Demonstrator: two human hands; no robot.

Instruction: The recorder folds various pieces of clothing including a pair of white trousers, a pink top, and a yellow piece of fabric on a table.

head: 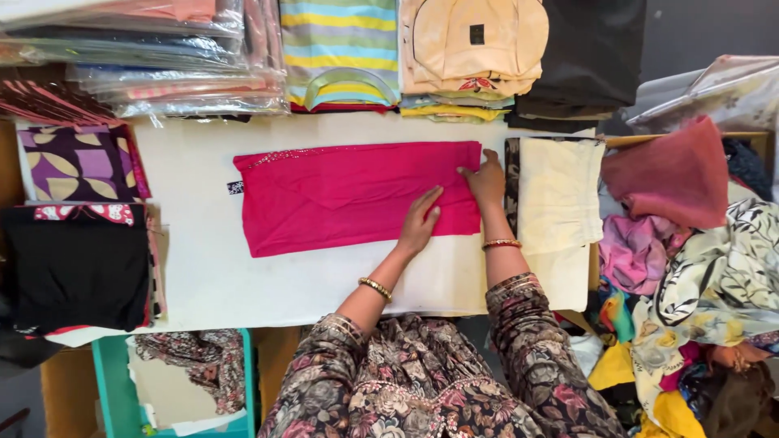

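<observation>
A bright pink folded garment [349,195] lies flat across the middle of the white table [203,276], its long side running parallel to the table's far edge, and both hands rest on its right end. The left hand [419,223] lies palm down with fingers straight and together near the garment's lower right corner, pressing the cloth flat rather than gripping it; the right hand [487,180] sits just beyond it at the upper right corner, fingers spread and flat on the fold, so neither hand is closed on anything. Pressing there seems meant to keep the layers smooth and the edge square. A cream folded cloth [556,195] lies just beside the pink one at the table's right edge, touching or nearly so. Finished stacks line the far edge: a striped folded top [341,49], a peach garment [475,40] and plastic-wrapped packs [162,73]. A purple patterned piece [77,162] and a black one [77,264] sit at the left edge, while loose unfolded clothes [690,268] heap beyond the right edge
</observation>
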